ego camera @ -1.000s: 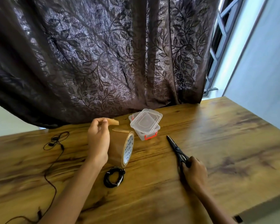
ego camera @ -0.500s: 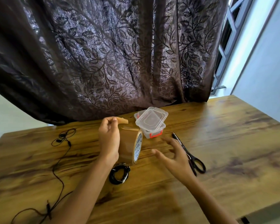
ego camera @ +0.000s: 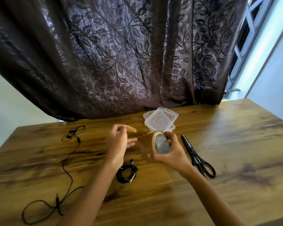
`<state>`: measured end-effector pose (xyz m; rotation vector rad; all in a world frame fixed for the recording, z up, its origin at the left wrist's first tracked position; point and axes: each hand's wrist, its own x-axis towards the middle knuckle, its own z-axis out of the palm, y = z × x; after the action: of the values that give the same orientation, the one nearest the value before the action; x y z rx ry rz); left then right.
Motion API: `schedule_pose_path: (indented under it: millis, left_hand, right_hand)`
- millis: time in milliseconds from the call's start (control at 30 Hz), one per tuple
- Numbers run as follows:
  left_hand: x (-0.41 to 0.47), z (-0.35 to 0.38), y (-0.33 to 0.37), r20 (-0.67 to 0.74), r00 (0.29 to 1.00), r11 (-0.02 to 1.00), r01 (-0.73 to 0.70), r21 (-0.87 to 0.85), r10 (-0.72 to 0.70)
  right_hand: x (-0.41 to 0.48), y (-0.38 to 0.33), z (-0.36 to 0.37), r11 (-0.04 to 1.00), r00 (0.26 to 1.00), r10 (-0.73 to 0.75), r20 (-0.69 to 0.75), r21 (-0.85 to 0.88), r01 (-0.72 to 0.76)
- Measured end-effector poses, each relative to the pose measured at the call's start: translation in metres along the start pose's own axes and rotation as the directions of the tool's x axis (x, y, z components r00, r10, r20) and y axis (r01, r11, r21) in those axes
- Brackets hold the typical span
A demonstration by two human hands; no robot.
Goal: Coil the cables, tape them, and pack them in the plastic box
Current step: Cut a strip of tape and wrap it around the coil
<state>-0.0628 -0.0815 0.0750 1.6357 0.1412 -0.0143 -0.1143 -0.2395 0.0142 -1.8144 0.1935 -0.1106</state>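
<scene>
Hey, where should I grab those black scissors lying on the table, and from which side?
Take the black scissors by the handle loops, coming from the near side. They lie flat on the table, blades shut and pointing away towards the plastic box, loops nearest you. The right hand, beside them, is busy gripping the tape roll.

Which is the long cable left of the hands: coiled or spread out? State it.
Spread out: the cable trails loose along the table in one long line, with slack loops only at its ends.
</scene>
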Motion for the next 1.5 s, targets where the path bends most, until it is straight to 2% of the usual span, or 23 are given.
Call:
schedule_pose_path:
  millis: [67,133,167,367,633,700,767,800,833,867,900,933,1033,1133,1267,1400,1500]
  left_hand:
    - [0.0,-0.005,-0.002,0.012,1.0,1.0,0.018,-0.002,-0.018]
    - [-0.001,-0.009,-0.004,0.014,0.999,0.999,0.032,-0.004,-0.032]
    - [0.0,-0.011,-0.006,0.017,0.999,0.999,0.04,-0.007,-0.04]
    - [-0.002,-0.015,-0.015,0.032,0.996,0.997,0.08,-0.013,-0.08]
    - [-0.002,-0.024,-0.014,0.044,0.995,0.995,0.096,-0.032,-0.094]
    - [-0.003,-0.026,-0.016,0.053,0.994,0.995,0.095,-0.033,-0.094]
    - [-0.004,-0.027,-0.017,0.076,0.993,0.995,0.094,-0.022,-0.092]
    - [-0.005,-0.027,-0.018,0.094,0.991,0.996,0.093,-0.011,-0.091]
    - [-0.006,-0.026,-0.018,0.116,0.989,0.996,0.09,0.003,-0.09]
    - [-0.007,-0.025,-0.019,0.135,0.987,0.996,0.087,0.015,-0.089]
    - [-0.007,-0.024,-0.019,0.15,0.985,0.996,0.086,0.023,-0.089]
    - [-0.008,-0.024,-0.019,0.16,0.983,0.996,0.087,0.024,-0.089]
    - [-0.008,-0.023,-0.019,0.169,0.982,0.996,0.084,0.018,-0.085]
    - [-0.01,-0.025,-0.018,0.154,0.986,0.998,0.065,-0.006,-0.064]
    - [-0.012,-0.029,-0.02,0.137,0.99,0.999,0.038,-0.014,-0.035]
    - [-0.01,-0.034,-0.023,0.13,0.989,0.997,0.071,-0.024,-0.067]
    - [-0.008,-0.04,-0.023,0.125,0.988,0.994,0.094,-0.052,-0.087]
  right_hand:
    - [0.008,0.014,-0.01,0.953,0.995,0.039,-0.088,-0.295,-0.063]
    - [0.014,0.026,-0.018,0.814,0.986,0.055,-0.159,-0.565,-0.137]
    - [0.016,0.03,-0.021,0.762,0.982,0.063,-0.177,-0.627,-0.162]
    - [0.025,0.049,-0.033,0.642,0.956,0.155,-0.249,-0.711,-0.289]
    - [0.029,0.056,-0.032,0.644,0.938,0.209,-0.275,-0.683,-0.344]
    - [0.025,0.051,-0.026,0.64,0.944,0.151,-0.294,-0.698,-0.32]
    - [0.018,0.038,-0.015,0.691,0.961,-0.006,-0.277,-0.696,-0.196]
    - [0.015,0.027,-0.008,0.767,0.968,-0.057,-0.245,-0.632,-0.114]
    - [0.011,0.012,0.0,0.868,0.977,-0.061,-0.203,-0.493,-0.048]
    - [0.006,-0.003,0.01,0.954,0.991,-0.004,-0.137,-0.298,-0.038]
    - [0.001,-0.017,0.019,0.995,0.997,0.06,-0.052,-0.078,-0.064]
    - [-0.001,-0.025,0.027,0.99,0.995,0.101,0.01,0.094,-0.101]
    - [-0.002,-0.035,0.045,0.921,0.97,0.199,0.136,0.313,-0.233]
    - [-0.002,-0.034,0.054,0.783,0.923,0.264,0.279,0.496,-0.375]
    - [-0.001,-0.033,0.057,0.613,0.882,0.335,0.332,0.634,-0.472]
    - [-0.001,-0.037,0.054,0.568,0.886,0.364,0.288,0.686,-0.456]
    - [-0.002,-0.034,0.051,0.591,0.894,0.359,0.269,0.676,-0.44]
